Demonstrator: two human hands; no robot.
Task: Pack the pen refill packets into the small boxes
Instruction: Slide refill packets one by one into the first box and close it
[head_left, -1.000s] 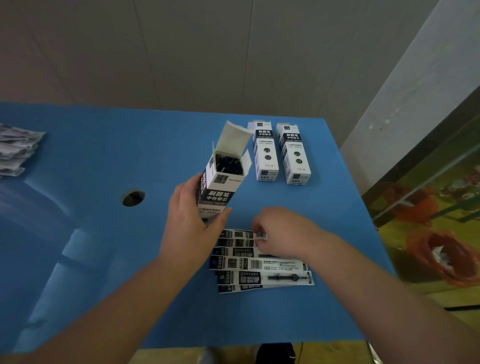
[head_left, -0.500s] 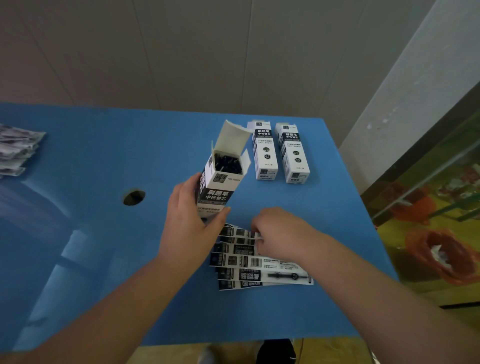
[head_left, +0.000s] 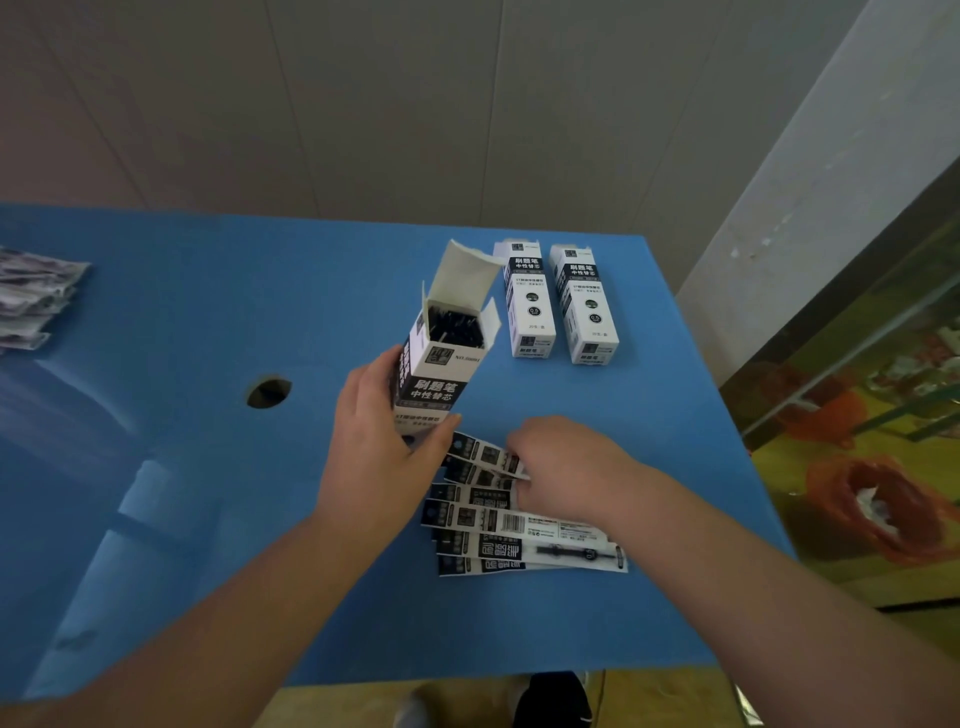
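In the head view, a tall white and black cardboard box (head_left: 434, 374) with printed characters is held tilted on the blue foam-covered table (head_left: 208, 291). Its top flap is opened upward, and dark refill ends are seen packed inside the mouth. The left hand (head_left: 382, 457) is wrapped around the lower part of this box, with the fingers on its left side and the thumb across the front.

Just in front of the box, a fanned pile of flat white and black pen refill packets (head_left: 511, 535) is laid on the table. Barcodes and black printed bands are shown on them, and a dark refill is visible through the clear part of one lower packet. The right hand (head_left: 563, 467) is placed on the upper packets of the pile, with the fingers curled down onto them; whether a packet is really pinched cannot be told, because the fingertips are hidden under the hand.

Two closed white and black boxes (head_left: 558, 304) of the same kind are laid flat side by side behind, near the far right table edge.

At the left edge, a heap of crumpled clear wrappers (head_left: 31, 299) is cut off by the frame. A round hole (head_left: 268, 392) is seen in the table surface. The small print on the packets is too blurred to be read.
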